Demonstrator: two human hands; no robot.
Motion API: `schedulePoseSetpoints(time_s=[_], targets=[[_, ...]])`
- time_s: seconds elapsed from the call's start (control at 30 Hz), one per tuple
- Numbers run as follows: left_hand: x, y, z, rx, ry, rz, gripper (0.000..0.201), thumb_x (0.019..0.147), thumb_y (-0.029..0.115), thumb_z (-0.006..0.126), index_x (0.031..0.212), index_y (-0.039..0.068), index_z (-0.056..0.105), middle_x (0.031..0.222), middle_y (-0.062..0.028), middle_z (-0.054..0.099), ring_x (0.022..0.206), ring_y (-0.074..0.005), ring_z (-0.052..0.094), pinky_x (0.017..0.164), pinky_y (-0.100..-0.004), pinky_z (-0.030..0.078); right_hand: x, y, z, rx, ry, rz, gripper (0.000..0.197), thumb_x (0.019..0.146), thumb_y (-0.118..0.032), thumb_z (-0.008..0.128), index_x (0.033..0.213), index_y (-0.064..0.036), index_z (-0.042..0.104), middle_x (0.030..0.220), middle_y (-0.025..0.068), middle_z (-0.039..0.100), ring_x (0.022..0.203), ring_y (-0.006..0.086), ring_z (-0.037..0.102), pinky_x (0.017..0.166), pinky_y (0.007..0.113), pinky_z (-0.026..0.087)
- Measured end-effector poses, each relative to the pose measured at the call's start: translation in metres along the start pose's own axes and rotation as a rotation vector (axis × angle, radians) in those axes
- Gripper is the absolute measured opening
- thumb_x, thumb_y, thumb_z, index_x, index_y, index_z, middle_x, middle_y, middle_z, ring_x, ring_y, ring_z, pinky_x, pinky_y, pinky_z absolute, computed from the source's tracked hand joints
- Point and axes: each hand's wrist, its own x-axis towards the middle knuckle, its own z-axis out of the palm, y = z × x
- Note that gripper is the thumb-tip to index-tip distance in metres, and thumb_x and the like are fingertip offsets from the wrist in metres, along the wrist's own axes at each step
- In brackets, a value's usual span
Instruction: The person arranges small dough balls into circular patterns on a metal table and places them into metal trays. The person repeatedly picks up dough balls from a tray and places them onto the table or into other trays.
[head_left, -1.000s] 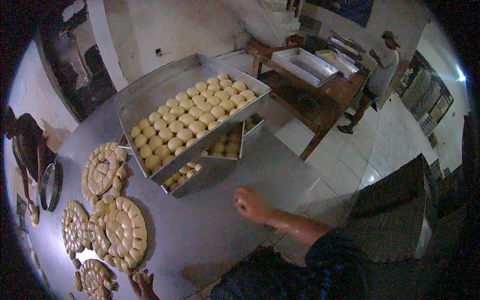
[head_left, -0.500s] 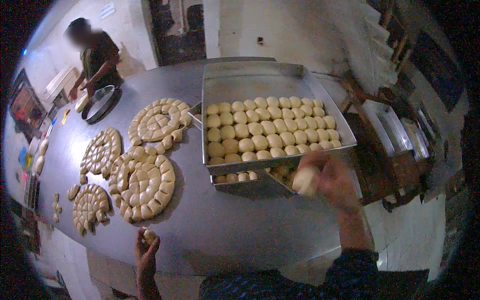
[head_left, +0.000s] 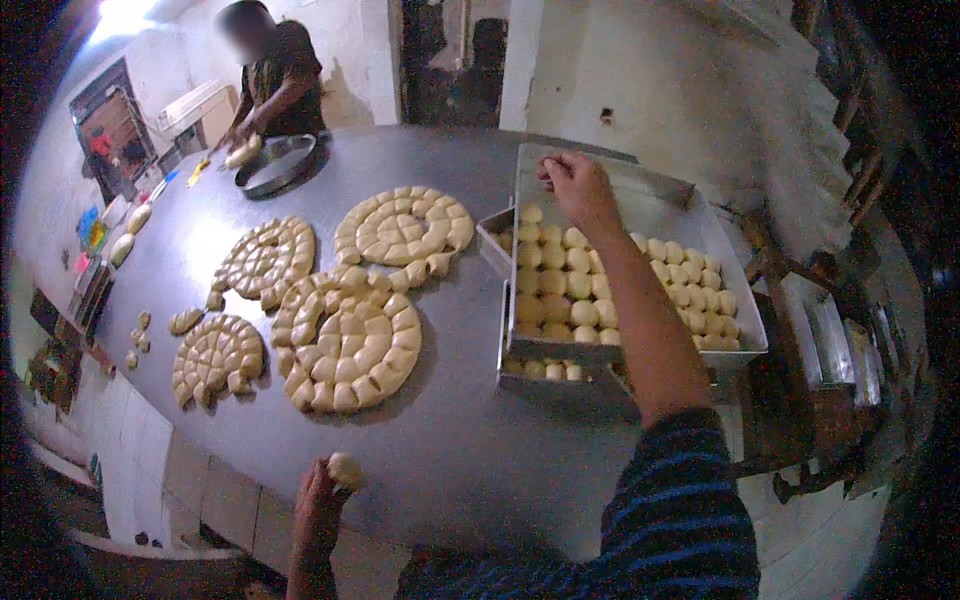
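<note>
My left hand [head_left: 320,492], low at the table's front edge, is closed on a pale round dough ball [head_left: 346,471]. My right hand [head_left: 575,185] hovers over the far left part of a deep metal tray [head_left: 640,180], its fingers curled; whether anything is inside them is hidden. Rows of smooth dough balls [head_left: 553,282] fill the near part of the tray, partly covered by my right forearm. A single dough ball [head_left: 531,212] sits at the left wall, beyond the other rows and just below my right hand.
Coiled, cut rounds of dough [head_left: 350,350] lie left of the tray on the metal table [head_left: 460,450]. Beneath the tray is another tray [head_left: 545,370] with dough balls. At the far left a person [head_left: 280,75] handles dough beside a metal ring [head_left: 275,167].
My right hand has gone from the tray's near edge, where it held dough, to its far left. A dough ball now starts another row there. The view has swung left.
</note>
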Motion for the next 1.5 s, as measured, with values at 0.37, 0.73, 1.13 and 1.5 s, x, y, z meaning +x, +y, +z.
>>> schedulePoseSetpoints(time_s=[0.37, 0.73, 1.13, 1.5], targets=[[0.043, 0.02, -0.006, 0.544, -0.676, -0.079, 0.037, 0.09, 0.029, 0.045, 0.116, 0.004, 0.051, 0.101, -0.0107, 0.06, 0.098, -0.0216, 0.054, 0.089, -0.0341, 0.04, -0.373, -0.065, 0.046, 0.252, -0.56, 0.444, 0.038, 0.084, -0.012, 0.049, 0.121, -0.0044, 0.046, 0.119, 0.0146, 0.049, 0.112, 0.0292, 0.045, 0.096, 0.04, 0.034], [0.205, 0.037, -0.147, 1.59, 0.563, 0.76, 0.048, 0.071, 0.017, 0.062, 0.117, 0.012, 0.051, 0.105, -0.009, 0.057, 0.093, -0.0284, 0.052, 0.084, -0.0408, 0.041, -0.389, -0.012, 0.072, -0.592, -0.232, 0.252, 0.033, 0.085, -0.023, 0.049, 0.11, -0.0014, 0.048, 0.112, 0.0193, 0.048, 0.109, 0.0382, 0.039, 0.092, 0.051, 0.028], [0.165, 0.009, -0.17, 1.004, 0.029, 0.518, 0.033, 0.087, 0.024, 0.049, 0.108, -0.001, 0.051, 0.101, -0.0177, 0.054, 0.096, -0.0284, 0.053, 0.082, -0.0377, 0.042, -0.382, 0.044, 0.056, -0.534, 0.104, 0.113, 0.02, 0.074, -0.022, 0.063, 0.08, -0.0042, 0.056, 0.078, 0.0127, 0.057, 0.076, 0.032, 0.053, 0.071, 0.041, 0.04], [0.076, 0.004, -0.022, 0.129, -0.254, 0.02, 0.038, 0.08, 0.006, 0.058, 0.115, 0.008, 0.042, 0.081, 0.0007, 0.048, 0.066, -0.0087, 0.045, 0.056, -0.0217, 0.038, -0.389, 0.044, 0.009, -0.477, 0.053, 0.067, 0.014, 0.074, -0.013, 0.062, 0.081, -0.0058, 0.051, 0.086, 0.011, 0.051, 0.082, 0.0305, 0.048, 0.075, 0.042, 0.037]])
